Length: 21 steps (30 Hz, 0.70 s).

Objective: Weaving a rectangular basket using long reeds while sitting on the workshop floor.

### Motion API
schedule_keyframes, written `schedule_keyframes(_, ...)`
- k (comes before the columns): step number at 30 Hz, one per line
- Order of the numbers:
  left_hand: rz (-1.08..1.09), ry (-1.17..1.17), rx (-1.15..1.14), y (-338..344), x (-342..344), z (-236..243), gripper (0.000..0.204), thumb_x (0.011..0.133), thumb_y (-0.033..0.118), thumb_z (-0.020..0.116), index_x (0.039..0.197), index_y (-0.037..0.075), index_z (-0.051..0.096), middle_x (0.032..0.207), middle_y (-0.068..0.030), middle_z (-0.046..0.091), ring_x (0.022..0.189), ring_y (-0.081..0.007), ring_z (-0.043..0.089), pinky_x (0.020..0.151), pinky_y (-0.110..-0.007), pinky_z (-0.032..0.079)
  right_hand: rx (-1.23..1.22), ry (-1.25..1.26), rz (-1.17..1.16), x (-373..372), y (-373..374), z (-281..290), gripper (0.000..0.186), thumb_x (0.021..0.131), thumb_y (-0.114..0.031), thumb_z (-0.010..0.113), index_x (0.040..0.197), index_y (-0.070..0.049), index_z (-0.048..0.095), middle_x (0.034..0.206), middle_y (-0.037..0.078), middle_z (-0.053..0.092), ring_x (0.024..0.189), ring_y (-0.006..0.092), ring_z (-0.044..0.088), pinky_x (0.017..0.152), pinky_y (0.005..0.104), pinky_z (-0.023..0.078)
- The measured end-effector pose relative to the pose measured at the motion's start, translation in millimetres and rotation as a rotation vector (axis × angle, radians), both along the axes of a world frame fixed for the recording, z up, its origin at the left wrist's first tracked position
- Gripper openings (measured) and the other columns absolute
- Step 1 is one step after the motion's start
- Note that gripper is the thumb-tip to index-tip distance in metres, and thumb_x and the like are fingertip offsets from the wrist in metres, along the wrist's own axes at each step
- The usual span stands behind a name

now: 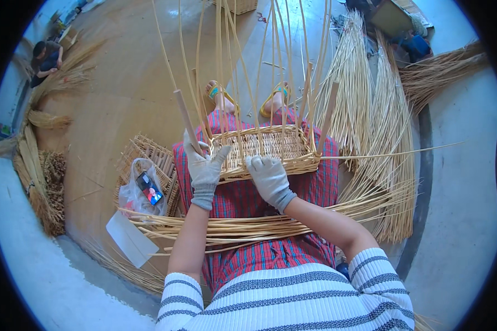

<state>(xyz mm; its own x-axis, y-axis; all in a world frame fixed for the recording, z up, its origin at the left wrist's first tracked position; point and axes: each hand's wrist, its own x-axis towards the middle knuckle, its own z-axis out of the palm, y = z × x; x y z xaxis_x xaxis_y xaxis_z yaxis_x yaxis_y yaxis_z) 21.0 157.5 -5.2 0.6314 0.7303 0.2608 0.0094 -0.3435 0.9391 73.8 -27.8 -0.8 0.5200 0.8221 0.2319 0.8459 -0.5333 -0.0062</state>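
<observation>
I am holding my left fingers (192, 145) wide beside a wooden post (183, 107); my right fingers (258, 163) are resting bent, grip indeterminable, on the wicker basket (271, 144), frame center. It is likely handling light, springy; corners are probably offering firmest hold.

Partly woven wicker basket (270, 144): rectangular, pale tan, open side up, on lap (232, 205), 1 o'clock from view centre. Thin stakes (220, 55) rising toward 12; thicker posts (328, 116) at corners; loose strand (392, 156) toward 3.
</observation>
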Motion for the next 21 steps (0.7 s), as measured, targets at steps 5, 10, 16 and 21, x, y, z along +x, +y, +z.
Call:
schedule_keyframes(5,0.003,-0.023,-0.316,6.2,0.0,-21.3,0.028,0.088,0.008,0.072,0.115,0.008,0.063,0.084,0.0056,0.051,0.069,-0.0039,0.047,0.063,-0.021,0.045,-0.166,0.145,0.060,8.9,6.5,5.6,0.025,0.084,-0.014,0.057,0.109,-0.009,0.059,0.092,0.005,0.061,0.087,0.0218,0.063,0.071,0.0347,0.051)
schedule_keyframes(10,-0.037,0.083,-0.221,6.6,-2.4,-2.6,0.027,0.089,0.009,0.070,0.116,0.007,0.063,0.087,0.0002,0.054,0.070,-0.0099,0.052,0.064,-0.024,0.046,-0.210,0.135,0.063,9.4,15.0,7.4,0.010,0.086,-0.013,0.058,0.095,-0.012,0.063,0.085,0.003,0.063,0.086,0.0193,0.065,0.069,0.0349,0.052)
schedule_keyframes(16,-0.151,0.227,1.372,-2.4,-2.1,68.2,0.054,0.083,0.018,0.066,0.135,0.015,0.058,0.127,-0.0122,0.050,0.117,-0.0334,0.051,0.106,-0.052,0.037,-0.211,0.135,0.088,9.5,13.9,1.0,0.008,0.086,-0.014,0.059,0.092,-0.013,0.064,0.085,0.002,0.064,0.086,0.0180,0.065,0.069,0.0334,0.051)
schedule_keyframes(21,-0.399,0.425,1.302,24.8,15.8,59.4,0.033,0.081,0.015,0.066,0.113,0.022,0.067,0.073,0.0010,0.062,0.072,-0.0194,0.062,0.107,-0.045,0.040,-0.067,0.114,0.072,11.3,11.4,1.9,0.006,0.087,-0.013,0.058,0.092,-0.012,0.061,0.083,0.003,0.064,0.081,0.0186,0.066,0.066,0.0339,0.052)
